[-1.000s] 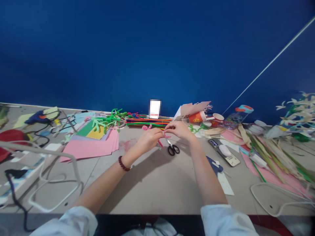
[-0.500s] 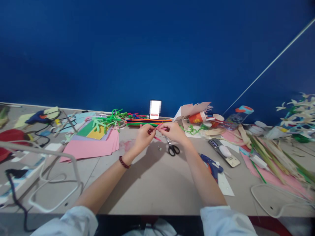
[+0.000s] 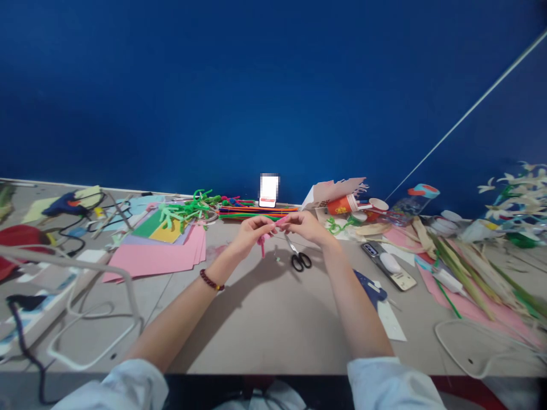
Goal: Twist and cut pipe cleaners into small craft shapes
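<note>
Craft table, middle | left hand, right hand: both pinching one bent pink pipe cleaner | black-handled scissors just beside, untouched

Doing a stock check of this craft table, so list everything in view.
Pipe cleaner: one, pink, held at centre.
Scissors: one pair, black handles, centre.
Pipe cleaner bundle: one, multicoloured, back edge.
Pipe cleaner shapes: several, green, back left.
Paper sheets: one stack, pink and mixed, left.
Glue guns: two, blue, far left and right.
Phones: two, one upright at back, one flat at right.
Cup: one, orange, back right.
Paper flowers: several, cream, far right.
Table: one, beige, under everything.
Hands: two, bare, centre, pinching the pipe cleaner.
Bracelet: one, dark red, left wrist.
Sleeves: two, pale, bottom edge.
</note>
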Available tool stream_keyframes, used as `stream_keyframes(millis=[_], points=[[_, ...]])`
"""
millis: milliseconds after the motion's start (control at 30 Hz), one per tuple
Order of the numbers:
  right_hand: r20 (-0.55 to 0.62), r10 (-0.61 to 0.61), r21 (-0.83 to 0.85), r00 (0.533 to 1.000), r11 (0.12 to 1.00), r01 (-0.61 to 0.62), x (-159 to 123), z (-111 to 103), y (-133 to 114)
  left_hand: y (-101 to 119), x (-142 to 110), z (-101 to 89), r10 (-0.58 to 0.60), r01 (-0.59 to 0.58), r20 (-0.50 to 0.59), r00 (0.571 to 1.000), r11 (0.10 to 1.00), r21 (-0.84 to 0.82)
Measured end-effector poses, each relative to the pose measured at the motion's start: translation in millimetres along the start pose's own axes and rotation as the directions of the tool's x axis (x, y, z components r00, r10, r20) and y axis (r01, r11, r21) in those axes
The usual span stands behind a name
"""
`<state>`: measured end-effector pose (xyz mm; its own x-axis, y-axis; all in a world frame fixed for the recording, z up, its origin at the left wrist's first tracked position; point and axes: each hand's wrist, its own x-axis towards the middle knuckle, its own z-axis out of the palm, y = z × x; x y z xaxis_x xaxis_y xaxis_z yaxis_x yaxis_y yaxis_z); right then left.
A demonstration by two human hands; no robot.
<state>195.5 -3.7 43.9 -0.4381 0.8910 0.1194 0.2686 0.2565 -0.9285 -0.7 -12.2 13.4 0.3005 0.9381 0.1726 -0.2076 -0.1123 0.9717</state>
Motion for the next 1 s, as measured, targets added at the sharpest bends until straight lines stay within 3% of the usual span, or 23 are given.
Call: stream_keyframes(millis=[100,200,267,367,467,600,767,867,1000], points=[[0.061,0.047,-0.114,0.997,0.993,-0.04,-1.5,-8.2,3.1,10.9,-3.9,0.5,0.019,-0.034,0.145,0.989,0.994,0.102],[0.131,0.096,-0.264,0.987,0.963,-0.058,-4.9,-13.6,2.0,16.3,-5.2,-0.2,0.007,-0.114,0.328,0.945,0.945,0.307],[0.148,0.103,-0.349,0.984,0.936,-0.046,-6.5,-12.2,-0.4,13.5,-5.1,-0.2,0.015,-0.226,0.407,0.913,0.849,0.477],[0.089,0.096,-0.471,0.991,0.881,-0.043,-6.6,-2.0,-5.3,1.9,-4.8,1.7,0.078,-0.381,0.433,0.898,0.63,0.677],[-0.015,0.076,-0.59,0.997,0.805,-0.07,-5.0,12.3,-9.9,-9.8,-4.5,4.8,0.099,-0.357,0.361,0.927,0.524,0.773],[-0.146,0.008,-0.669,0.989,0.736,-0.104,-2.0,26.9,-14.1,-15.6,-2.4,4.3,0.175,-0.273,0.212,0.961,0.513,0.814],[-0.181,-0.015,-0.644,0.983,0.757,-0.107,1.7,38.8,-16.3,-18.4,2.4,-5.7,0.321,-0.223,0.061,0.945,0.497,0.839],[-0.2,-0.012,-0.586,0.98,0.803,-0.109,2.3,43.1,-14.9,-22.4,5.8,-11.4,0.378,-0.217,-0.015,0.926,0.564,0.796],[-0.235,-0.031,-0.512,0.971,0.854,-0.097,2.5,42.7,-12.5,-25.0,10.1,-13.4,0.376,-0.192,-0.168,0.911,0.748,0.635]])
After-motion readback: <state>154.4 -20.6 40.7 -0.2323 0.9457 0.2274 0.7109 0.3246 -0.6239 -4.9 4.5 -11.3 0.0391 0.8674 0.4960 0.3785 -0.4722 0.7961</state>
